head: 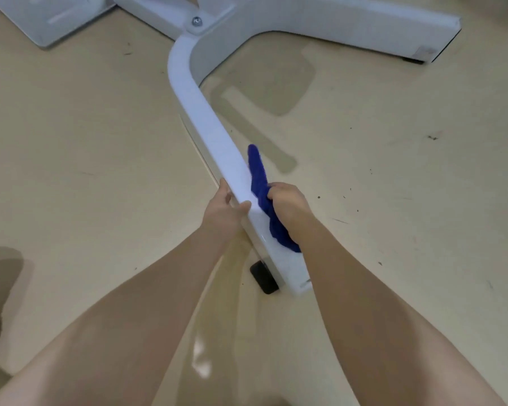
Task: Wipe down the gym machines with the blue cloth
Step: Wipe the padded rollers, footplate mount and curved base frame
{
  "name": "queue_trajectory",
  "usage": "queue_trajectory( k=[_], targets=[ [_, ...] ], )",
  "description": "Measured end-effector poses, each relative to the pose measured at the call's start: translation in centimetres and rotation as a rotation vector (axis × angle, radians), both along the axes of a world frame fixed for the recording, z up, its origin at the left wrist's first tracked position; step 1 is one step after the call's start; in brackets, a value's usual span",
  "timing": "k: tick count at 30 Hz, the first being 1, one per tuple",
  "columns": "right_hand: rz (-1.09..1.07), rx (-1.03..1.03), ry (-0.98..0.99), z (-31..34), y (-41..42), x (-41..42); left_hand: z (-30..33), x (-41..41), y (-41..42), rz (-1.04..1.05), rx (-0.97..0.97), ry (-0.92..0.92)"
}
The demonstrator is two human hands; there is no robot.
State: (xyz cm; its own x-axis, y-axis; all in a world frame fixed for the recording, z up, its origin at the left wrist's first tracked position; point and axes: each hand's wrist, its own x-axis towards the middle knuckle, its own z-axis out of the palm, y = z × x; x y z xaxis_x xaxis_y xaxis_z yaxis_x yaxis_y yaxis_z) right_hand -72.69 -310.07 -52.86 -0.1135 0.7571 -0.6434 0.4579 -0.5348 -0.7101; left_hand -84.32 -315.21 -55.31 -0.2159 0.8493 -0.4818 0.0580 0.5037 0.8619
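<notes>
A white curved base leg (206, 121) of a gym machine runs along the floor from the top centre down to its end near the middle. My right hand (288, 205) grips the blue cloth (260, 183) and holds it against the right side of the leg near its end. One end of the cloth sticks up along the leg, the other bunches under my wrist. My left hand (225, 205) holds the left edge of the same leg, thumb on top, fingers curled round the side.
A black rubber foot (264, 277) sits under the leg's near end. A second white leg (364, 27) branches to the upper right from a bolted joint (197, 22). A flat white plate (47, 16) lies at top left. The beige floor carries small dark specks.
</notes>
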Motion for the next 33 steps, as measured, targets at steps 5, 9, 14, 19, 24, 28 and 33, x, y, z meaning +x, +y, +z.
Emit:
queue_trajectory(
  k=[5,9,14,19,24,28,33],
  targets=[
    [0.21,-0.222,-0.155,2.1,-1.5,5.4,3.1,-0.2,0.7,-0.119,-0.236,0.343],
    [0.181,-0.171,-0.125,4.9,-0.7,7.6,7.0,0.3,1.3,-0.151,-0.153,0.396],
    [0.108,-0.037,0.128,11.1,1.8,4.8,14.8,-0.1,2.9,-0.234,0.057,0.451],
    [0.125,0.148,0.072,16.6,3.3,4.7,22.1,-1.1,5.8,-0.302,0.2,0.514],
    [-0.035,0.306,0.068,20.7,5.7,4.8,26.4,-1.7,9.6,-0.381,0.34,0.58],
    [-0.188,0.312,0.147,21.1,6.1,4.6,26.0,-2.0,12.3,-0.393,0.404,0.536],
    [-0.269,0.321,0.048,19.8,5.6,3.5,22.1,-2.9,13.2,-0.428,0.33,0.508]
  ],
)
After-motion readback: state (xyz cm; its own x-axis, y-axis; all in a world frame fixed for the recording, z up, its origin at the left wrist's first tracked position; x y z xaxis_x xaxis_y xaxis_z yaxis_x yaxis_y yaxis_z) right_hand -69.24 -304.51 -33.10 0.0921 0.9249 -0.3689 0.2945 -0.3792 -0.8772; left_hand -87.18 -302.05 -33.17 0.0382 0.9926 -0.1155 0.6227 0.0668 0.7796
